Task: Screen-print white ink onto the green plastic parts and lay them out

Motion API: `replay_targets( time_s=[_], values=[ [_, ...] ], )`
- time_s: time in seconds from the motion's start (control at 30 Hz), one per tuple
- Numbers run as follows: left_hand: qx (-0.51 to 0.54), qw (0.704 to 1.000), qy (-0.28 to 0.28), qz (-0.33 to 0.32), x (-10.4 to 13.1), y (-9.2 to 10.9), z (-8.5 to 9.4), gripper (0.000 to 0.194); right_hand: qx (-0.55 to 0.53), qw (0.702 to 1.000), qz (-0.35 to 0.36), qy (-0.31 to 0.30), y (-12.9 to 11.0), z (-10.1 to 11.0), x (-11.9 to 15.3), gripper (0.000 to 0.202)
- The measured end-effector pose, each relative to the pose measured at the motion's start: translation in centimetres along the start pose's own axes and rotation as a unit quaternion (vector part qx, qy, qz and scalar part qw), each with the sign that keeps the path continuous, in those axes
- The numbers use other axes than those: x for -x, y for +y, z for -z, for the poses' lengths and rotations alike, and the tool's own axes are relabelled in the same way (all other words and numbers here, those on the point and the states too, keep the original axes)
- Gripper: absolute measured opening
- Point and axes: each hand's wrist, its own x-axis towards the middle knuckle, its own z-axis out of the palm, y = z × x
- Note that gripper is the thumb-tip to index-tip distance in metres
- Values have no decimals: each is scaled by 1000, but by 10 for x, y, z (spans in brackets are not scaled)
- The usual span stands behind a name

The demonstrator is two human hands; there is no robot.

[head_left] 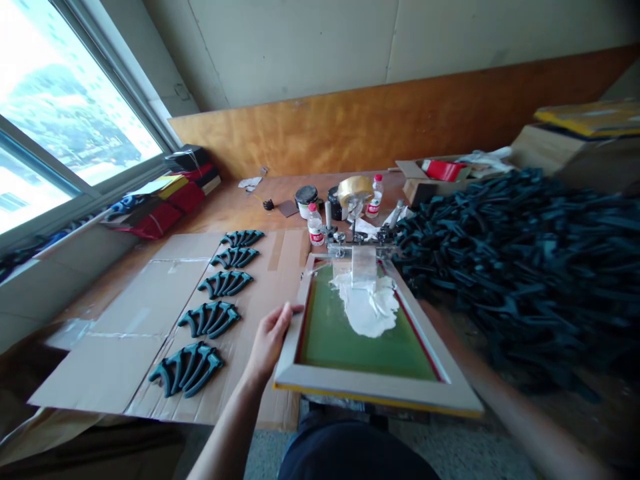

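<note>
Screen frame in wood, with a green mesh, sits right in front of us, its far end at a metal clamp. White paste lies pooled on the mesh, and a pale blade dips into its far part. Our left hand is at the frame's left side, thumb beside a small dark piece; we can't tell whether it grips anything. Our right hand, blurred, is across by the right side, well apart from the left, its grasp unclear. If we tip or jolt the frame, the paste could slide toward us and smear the rim. Our right forearm could catch the heaped dark parts and spill some. Leftward, a careless elbow could knock the fanned parts out of their rows on the cardboard.
</note>
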Motion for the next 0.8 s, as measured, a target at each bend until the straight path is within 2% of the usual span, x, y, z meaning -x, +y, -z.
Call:
replay_targets(
  time_s=[0.07, 0.13, 0.17, 0.23, 0.33, 0.4, 0.53, 0.63, 0.7, 0.8],
  values=[
    [-42, 999, -23, 25, 3, -45, 2, 62, 13, 999, 15, 29, -4, 12, -23, 37],
    [-94, 995, -18, 22, -1, -83, 1, 67, 40, 996, 54, 52, -20, 15, -49, 37],
    [-127, 992, -11, 18, -4, -97, 0, 66, 61, 994, 78, 51, -32, 12, -61, 41],
    [-185, 983, -7, 14, -11, -115, -1, 62, 103, 987, 119, -1, -56, 1, -77, 42],
    [-231, 973, -20, 22, -16, -121, -1, 56, 138, 974, 149, -102, -76, -18, -70, 14],
    [-243, 969, -26, 27, -16, -120, 0, 54, 142, 963, 187, -130, -76, -25, -49, 12],
    [-240, 970, -21, 31, -15, -119, -1, 53, 114, 921, 335, -161, -66, -13, -11, 18],
    [-226, 974, -11, 31, -15, -120, -3, 53, 84, 903, 365, -211, -64, 0, -12, 14],
    [-214, 976, -5, 31, -14, -120, -3, 54, 72, 919, 330, -201, -66, -1, -17, 14],
    [-195, 980, 4, 32, -13, -117, -3, 56, 75, 943, 306, -108, -68, -14, -10, 20]
  ],
)
